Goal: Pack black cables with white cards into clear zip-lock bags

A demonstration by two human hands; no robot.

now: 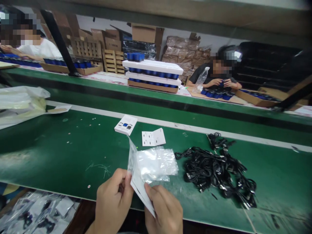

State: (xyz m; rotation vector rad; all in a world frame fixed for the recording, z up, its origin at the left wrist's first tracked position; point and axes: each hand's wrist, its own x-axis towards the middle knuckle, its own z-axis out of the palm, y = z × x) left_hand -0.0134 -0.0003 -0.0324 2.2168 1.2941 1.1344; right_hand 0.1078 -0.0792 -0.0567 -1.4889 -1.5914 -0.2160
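My left hand (pixel 114 195) pinches a clear plastic bag (pixel 132 152) by its edge, near the front of the green table. Between finger and thumb, my right hand (pixel 164 206) grips a folded white leaflet (pixel 142 191). The leaflet's upper end meets the bag; how far it sits inside I cannot tell. Just beyond lies a fanned stack of clear bags (pixel 156 164). Behind it are an unfolded leaflet (pixel 153 137) and a stack of printed leaflets (pixel 126 124). A heap of coiled black cables (pixel 212 169) lies to the right of the bags.
A box of filled bags (pixel 46 211) stands low at left. A large plastic sack (pixel 21 105) lies on the table's left. Across the raised ledge, stacked trays of blue items (pixel 153 73), a clear bottle (pixel 201 79) and two people at work are visible.
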